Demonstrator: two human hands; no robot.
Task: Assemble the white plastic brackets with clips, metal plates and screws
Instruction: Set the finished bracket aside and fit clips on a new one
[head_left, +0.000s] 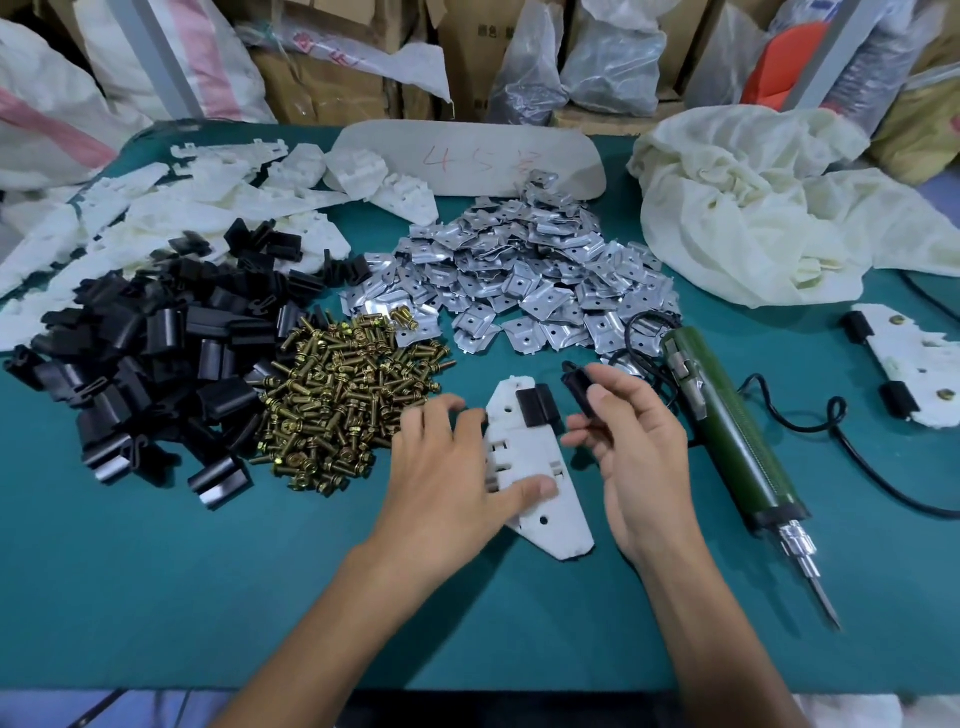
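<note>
Two hands (448, 470) (641, 447), one screwdriver (727, 421), four heaps of parts (519, 275)

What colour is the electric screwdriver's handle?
The electric screwdriver's long handle is dark green, head view.

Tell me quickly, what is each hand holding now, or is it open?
Left hand: open, pressing the white bracket down.
Right hand: closed, pinching a black clip.

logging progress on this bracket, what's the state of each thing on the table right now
white bracket, flat on table, one clip fitted, no screws seen
fitted clip, seated on bracket's upper edge
loose clip, pinched in right hand, off the bracket
left hand, flat, pressing bracket down
electric screwdriver, lying idle on table
finished bracket, set aside, two clips and screws on
</note>
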